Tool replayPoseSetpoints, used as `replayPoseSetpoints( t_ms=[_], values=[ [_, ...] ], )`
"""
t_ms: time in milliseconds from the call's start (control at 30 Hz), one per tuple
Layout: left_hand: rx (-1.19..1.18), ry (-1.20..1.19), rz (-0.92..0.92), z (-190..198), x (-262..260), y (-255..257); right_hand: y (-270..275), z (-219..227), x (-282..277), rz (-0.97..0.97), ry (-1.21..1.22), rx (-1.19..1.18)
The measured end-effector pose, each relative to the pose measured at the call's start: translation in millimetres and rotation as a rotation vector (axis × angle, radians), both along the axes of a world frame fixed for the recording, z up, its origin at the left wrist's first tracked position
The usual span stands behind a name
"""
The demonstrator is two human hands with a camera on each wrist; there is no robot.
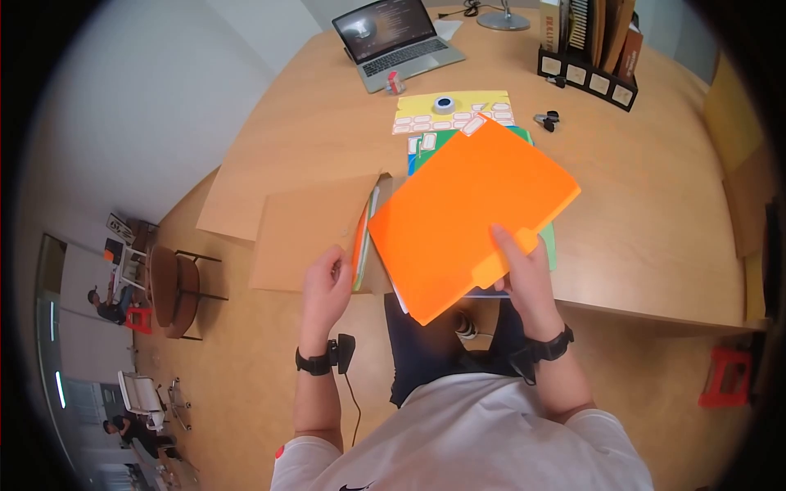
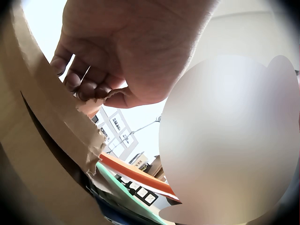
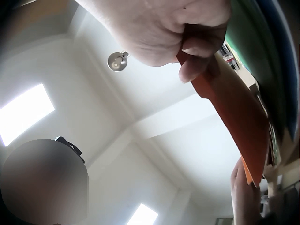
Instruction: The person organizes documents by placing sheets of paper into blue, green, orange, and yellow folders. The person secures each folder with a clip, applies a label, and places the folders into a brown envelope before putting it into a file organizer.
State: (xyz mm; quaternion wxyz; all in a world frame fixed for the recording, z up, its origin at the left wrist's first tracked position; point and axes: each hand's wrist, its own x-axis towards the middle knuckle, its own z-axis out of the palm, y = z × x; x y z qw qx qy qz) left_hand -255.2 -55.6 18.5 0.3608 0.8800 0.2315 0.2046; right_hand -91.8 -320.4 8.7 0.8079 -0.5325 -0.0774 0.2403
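Note:
My right hand (image 1: 528,274) grips an orange file folder (image 1: 475,204) by its tabbed lower edge, thumb on top and fingers beneath. Tilted over the table edge, the folder has a white label (image 1: 473,124) at its far corner. With thumb and fingertips, my left hand (image 2: 126,51) pinches the torn rim of a brown paper envelope (image 1: 307,229). Papers or folders with orange and green edges (image 2: 124,187) show in the envelope's mouth. Green folders (image 1: 524,135) and a blue one (image 1: 412,164) lie partly hidden beneath the orange folder.
Beyond the folders lie a yellow folder (image 1: 409,105), label sheets (image 1: 417,124) and a round white roll (image 1: 444,104). A laptop (image 1: 409,61) stands at the back, a black book rack (image 1: 585,82) at the back right. Black clips (image 1: 547,120) lie near the rack.

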Motion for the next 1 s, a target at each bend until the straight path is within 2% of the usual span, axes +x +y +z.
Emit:
replayPoseSetpoints(
  t_ms=[133,433,533,733,1000],
  values=[
    [-0.014,-0.004,-0.007,-0.5,-2.3,2.1,3.2,9.3,-0.3,-0.078,0.023,0.034],
    [-0.026,-0.001,-0.021,1.8,-2.0,-1.1,13.9,-1.5,-9.3,0.037,0.036,-0.02],
    [-0.02,0.015,-0.034,3.7,-2.0,-2.6,32.0,-13.3,-10.9,0.142,-0.007,0.018],
    [-0.032,0.068,-0.058,1.9,-3.9,-4.1,38.9,-8.9,-24.2,0.367,0.139,-0.014],
    [-0.007,0.112,-0.107,5.7,-2.2,-3.8,39.9,0.0,-35.7,0.366,0.297,0.125]
  ],
)
